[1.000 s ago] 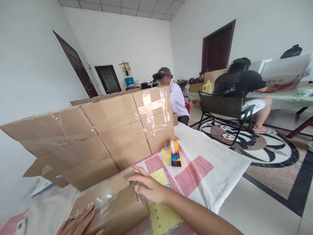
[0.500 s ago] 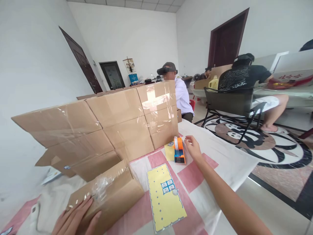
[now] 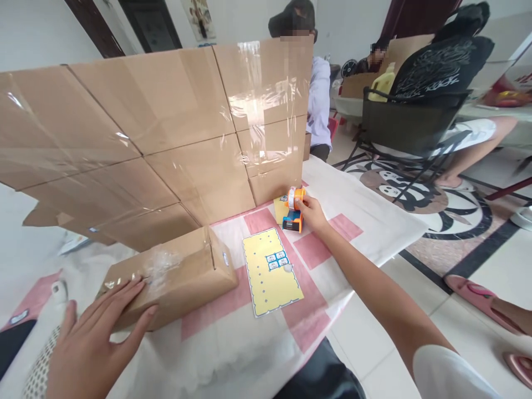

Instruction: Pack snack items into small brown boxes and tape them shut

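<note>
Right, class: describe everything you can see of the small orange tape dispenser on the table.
The tape dispenser is a small plastic tool with an orange body, a blue and dark base and a pale roll of tape at its top. It stands on the pink-and-white cloth, just in front of the wall of cardboard boxes and partly on a yellow sheet. The right hand is closed around its near side; the fingers hide part of it. The larger yellow sticker sheet lies apart from it, nearer the camera.

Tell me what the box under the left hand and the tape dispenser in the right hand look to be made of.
Box: brown corrugated cardboard, matte, with glossy clear tape wrinkled across its top. Tape dispenser: apparently hard plastic, orange and blue, smooth with a slight sheen. Left hand rests on the box; right hand grips the dispenser.
</note>
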`<state>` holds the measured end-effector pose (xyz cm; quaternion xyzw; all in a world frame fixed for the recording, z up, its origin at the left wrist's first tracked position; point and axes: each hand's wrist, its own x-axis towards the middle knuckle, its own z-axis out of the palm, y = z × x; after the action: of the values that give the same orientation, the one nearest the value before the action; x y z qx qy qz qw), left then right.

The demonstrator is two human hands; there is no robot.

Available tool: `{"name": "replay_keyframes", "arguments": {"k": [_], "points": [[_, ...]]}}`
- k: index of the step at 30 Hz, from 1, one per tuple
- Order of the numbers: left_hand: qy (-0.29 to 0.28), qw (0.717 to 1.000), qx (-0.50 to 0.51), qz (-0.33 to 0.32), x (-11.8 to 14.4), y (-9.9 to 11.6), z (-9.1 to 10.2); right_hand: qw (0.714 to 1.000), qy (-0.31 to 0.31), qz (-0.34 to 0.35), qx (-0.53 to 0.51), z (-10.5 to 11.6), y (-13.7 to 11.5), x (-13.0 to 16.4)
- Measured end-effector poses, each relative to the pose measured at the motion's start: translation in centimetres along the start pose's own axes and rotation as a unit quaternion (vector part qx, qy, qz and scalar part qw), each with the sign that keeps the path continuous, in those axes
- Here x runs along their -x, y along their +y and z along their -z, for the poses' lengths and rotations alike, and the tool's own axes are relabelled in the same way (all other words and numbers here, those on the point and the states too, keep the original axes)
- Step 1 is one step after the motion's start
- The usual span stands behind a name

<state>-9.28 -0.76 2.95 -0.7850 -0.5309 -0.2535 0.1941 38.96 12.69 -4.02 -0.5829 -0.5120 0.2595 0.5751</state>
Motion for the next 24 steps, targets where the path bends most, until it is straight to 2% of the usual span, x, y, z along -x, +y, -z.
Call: {"name": "replay_keyframes", "arguments": {"k": [2, 3, 5, 6, 7, 8, 9, 10, 12, 13, 14, 15, 18, 21, 24], "points": [[0.015, 0.999, -0.049, -0.009, -0.3, 1.7, 0.7, 0.999, -0.006, 0.033, -0.004, -0.3, -1.2, 0.8], [0.054, 0.997, -0.054, -0.023, -0.5, 3.2, 0.9, 0.999, -0.007, 0.050, -0.005, -0.5, -1.8, 1.3], [0.156, 0.985, 0.000, -0.068, -1.2, 7.6, 0.5, 0.997, -0.006, 0.083, -0.002, -0.8, -3.0, 2.4], [0.196, 0.973, 0.075, -0.099, -1.7, 10.3, -0.1, 0.995, -0.004, 0.100, 0.001, -1.0, -3.5, 3.0], [0.160, 0.970, 0.158, -0.094, -2.4, 13.0, -1.0, 0.993, -0.002, 0.116, 0.005, -1.1, -3.9, 3.6], [0.098, 0.963, 0.245, -0.046, -3.3, 15.8, -2.2, 0.991, 0.000, 0.131, 0.007, -1.2, -4.2, 4.1], [0.033, 0.941, 0.338, 0.006, -4.5, 18.2, -3.6, 0.989, 0.001, 0.148, 0.011, -1.2, -4.5, 4.6], [-0.042, 0.903, 0.422, 0.071, -5.8, 20.2, -5.0, 0.985, 0.000, 0.170, 0.018, -1.2, -4.7, 5.0], [-0.176, 0.799, 0.542, 0.189, -8.5, 22.9, -7.6, 0.972, -0.006, 0.230, 0.045, -1.0, -4.9, 5.4], [-0.213, 0.759, 0.575, 0.218, -9.8, 23.5, -8.7, 0.963, -0.010, 0.260, 0.062, -0.8, -4.9, 5.4], [-0.234, 0.731, 0.596, 0.234, -10.8, 23.8, -9.6, 0.955, -0.012, 0.285, 0.077, -0.6, -5.0, 5.4], [-0.241, 0.717, 0.609, 0.238, -11.6, 23.8, -10.3, 0.949, -0.014, 0.303, 0.090, -0.3, -5.0, 5.4], [-0.239, 0.707, 0.623, 0.232, -12.4, 23.6, -11.3, 0.937, -0.033, 0.330, 0.108, 0.1, -5.0, 5.1], [-0.234, 0.700, 0.633, 0.236, -12.2, 23.5, -11.5, 0.923, -0.057, 0.362, 0.115, 0.1, -4.9, 4.9], [-0.207, 0.705, 0.633, 0.243, -12.1, 23.6, -11.0, 0.934, -0.045, 0.332, 0.123, 0.0, -4.4, 4.4]]}}
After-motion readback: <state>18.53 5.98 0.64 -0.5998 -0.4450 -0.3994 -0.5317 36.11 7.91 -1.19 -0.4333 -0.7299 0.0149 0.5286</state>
